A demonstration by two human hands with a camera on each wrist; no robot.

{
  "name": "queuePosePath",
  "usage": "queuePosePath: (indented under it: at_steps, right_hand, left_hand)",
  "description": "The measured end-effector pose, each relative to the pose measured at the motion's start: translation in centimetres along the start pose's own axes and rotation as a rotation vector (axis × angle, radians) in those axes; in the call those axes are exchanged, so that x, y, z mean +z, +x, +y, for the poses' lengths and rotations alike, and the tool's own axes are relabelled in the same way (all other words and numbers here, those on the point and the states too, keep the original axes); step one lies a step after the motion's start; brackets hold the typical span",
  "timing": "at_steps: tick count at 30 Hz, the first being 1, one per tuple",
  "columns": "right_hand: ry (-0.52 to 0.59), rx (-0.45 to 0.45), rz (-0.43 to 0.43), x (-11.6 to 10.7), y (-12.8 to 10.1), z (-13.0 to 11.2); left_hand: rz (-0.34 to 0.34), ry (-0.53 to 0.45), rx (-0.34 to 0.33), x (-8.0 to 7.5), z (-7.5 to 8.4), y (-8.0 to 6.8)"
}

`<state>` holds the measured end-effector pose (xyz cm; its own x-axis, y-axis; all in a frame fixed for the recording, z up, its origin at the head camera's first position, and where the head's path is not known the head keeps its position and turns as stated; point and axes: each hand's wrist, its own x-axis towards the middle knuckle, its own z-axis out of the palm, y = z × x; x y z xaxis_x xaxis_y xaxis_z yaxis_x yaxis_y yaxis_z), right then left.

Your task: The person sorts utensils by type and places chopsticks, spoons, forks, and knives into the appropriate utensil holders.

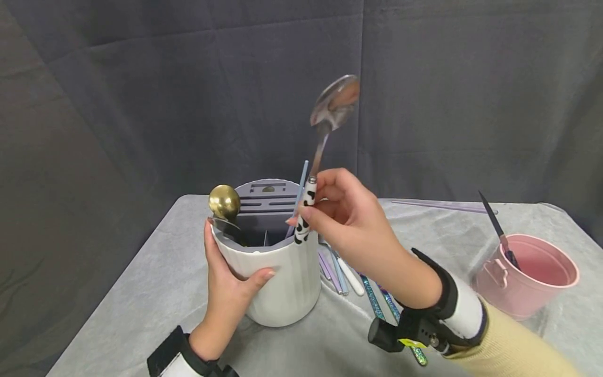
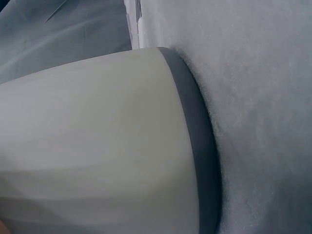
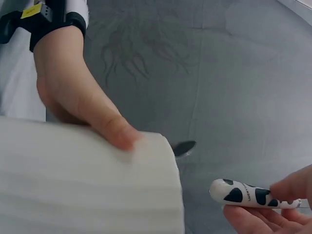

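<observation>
A white ribbed utensil holder [image 1: 287, 290] with a grey divided insert stands upright on the cloth. My left hand [image 1: 228, 288] grips its left side, with the thumb across the front. My right hand [image 1: 355, 225] pinches a spoon [image 1: 306, 209] by its black-and-white cow-print handle, bowl up, at the holder's right rim. In the right wrist view the end of that handle [image 3: 234, 192] points toward the holder. A gold round-bowled utensil [image 1: 224, 202] leans inside at the left, and a light-blue stick [image 1: 302, 183] rises at the right. The left wrist view shows the holder's dark base band [image 2: 195, 141].
Several slim handles, among them a white one [image 1: 350, 276] and a glittery one [image 1: 373, 297], lie on the grey cloth right of the holder. Farther right stands a pink bucket [image 1: 513, 293] with a dark-bladed utensil [image 1: 492, 220] leaning in it. Purple sticks [image 1: 438, 207] lie behind.
</observation>
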<state>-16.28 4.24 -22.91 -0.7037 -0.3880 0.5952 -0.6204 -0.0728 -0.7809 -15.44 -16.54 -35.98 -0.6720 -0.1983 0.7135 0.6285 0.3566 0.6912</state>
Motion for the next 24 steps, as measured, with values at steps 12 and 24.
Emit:
queuePosePath:
  at_steps: [12, 24]
  right_hand:
    - [-0.074, -0.01, -0.012, 3.5, 2.6, 1.8]
    - [-0.102, -0.045, 0.018, 3.8, 2.5, 1.8]
  left_hand:
    - [-0.007, 0.028, -0.05, 0.2, 0.2, -0.3]
    - [-0.007, -0.01, -0.029, 0.0, 0.0, -0.5]
